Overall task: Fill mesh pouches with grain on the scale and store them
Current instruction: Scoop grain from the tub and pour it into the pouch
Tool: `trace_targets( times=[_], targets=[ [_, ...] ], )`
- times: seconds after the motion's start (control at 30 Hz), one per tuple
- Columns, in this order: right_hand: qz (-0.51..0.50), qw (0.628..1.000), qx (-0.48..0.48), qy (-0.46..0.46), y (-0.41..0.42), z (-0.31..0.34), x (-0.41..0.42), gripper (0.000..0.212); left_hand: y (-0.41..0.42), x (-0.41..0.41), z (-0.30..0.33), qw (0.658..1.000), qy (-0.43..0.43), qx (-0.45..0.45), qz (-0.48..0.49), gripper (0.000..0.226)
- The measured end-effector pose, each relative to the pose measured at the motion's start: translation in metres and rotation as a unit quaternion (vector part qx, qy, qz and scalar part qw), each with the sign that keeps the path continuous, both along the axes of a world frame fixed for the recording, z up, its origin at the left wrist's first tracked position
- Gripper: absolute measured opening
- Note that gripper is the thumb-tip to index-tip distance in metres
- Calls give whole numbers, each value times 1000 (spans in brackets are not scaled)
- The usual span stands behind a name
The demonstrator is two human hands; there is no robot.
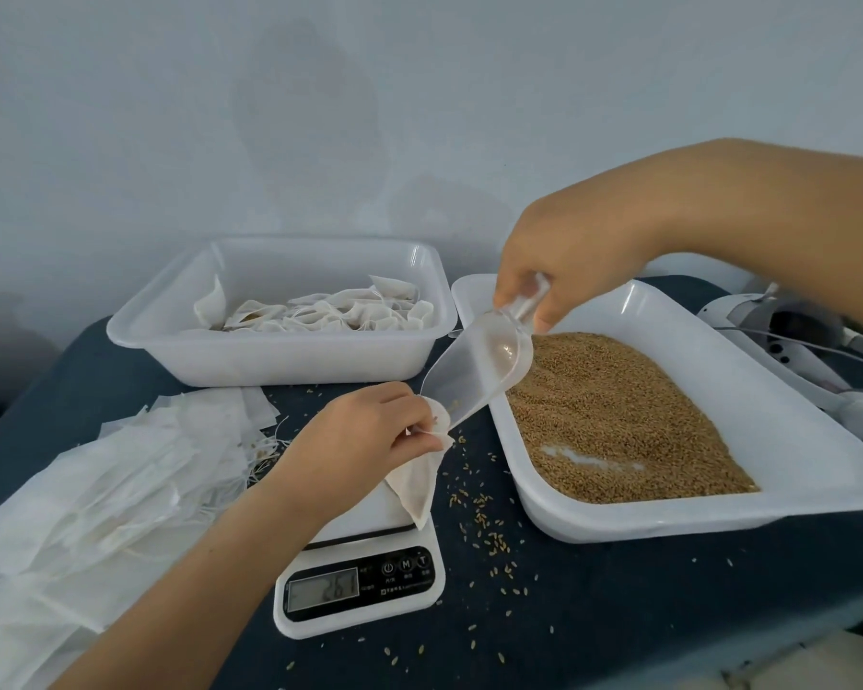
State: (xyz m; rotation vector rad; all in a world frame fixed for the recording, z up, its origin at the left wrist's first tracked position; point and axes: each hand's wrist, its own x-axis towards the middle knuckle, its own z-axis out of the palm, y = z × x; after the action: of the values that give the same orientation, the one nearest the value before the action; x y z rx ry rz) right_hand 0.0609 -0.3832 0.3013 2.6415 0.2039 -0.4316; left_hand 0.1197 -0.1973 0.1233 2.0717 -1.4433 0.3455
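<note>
My left hand (365, 435) pinches the mouth of a white mesh pouch (417, 483) that rests on the white digital scale (360, 590). My right hand (569, 261) grips the handle of a clear plastic scoop (474, 376), tilted down with its lip at the pouch's mouth. A few grains lie near the scoop's lip. The scale's display shows digits. Brown grain (614, 415) fills the white tray (778, 390) on the right. Filled pouches (330, 311) lie in the white tub (280, 356) at the back.
A heap of flat empty pouches (96, 495) lies on the dark cloth at the left. Loose grains (484, 520) are scattered between the scale and the tray. A white device with cables (808, 341) sits at the far right.
</note>
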Motion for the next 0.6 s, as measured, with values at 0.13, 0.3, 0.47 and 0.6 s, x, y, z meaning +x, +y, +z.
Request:
trace_targets(
  times=[0.13, 0.3, 0.47, 0.6],
  targets=[
    [23, 999, -24, -16, 5, 4, 1, 42, 3, 2, 0, 1000, 13, -3, 10, 21],
    [34, 998, -26, -39, 7, 7, -1, 40, 6, 3, 1, 1000, 16, -5, 17, 22],
    [-7, 998, 47, -50, -9, 6, -2, 40, 7, 5, 0, 1000, 16, -15, 18, 22],
    [-89, 972, 197, -94, -48, -1, -10, 40, 11, 9, -1, 998, 36, -31, 37, 21]
  ],
)
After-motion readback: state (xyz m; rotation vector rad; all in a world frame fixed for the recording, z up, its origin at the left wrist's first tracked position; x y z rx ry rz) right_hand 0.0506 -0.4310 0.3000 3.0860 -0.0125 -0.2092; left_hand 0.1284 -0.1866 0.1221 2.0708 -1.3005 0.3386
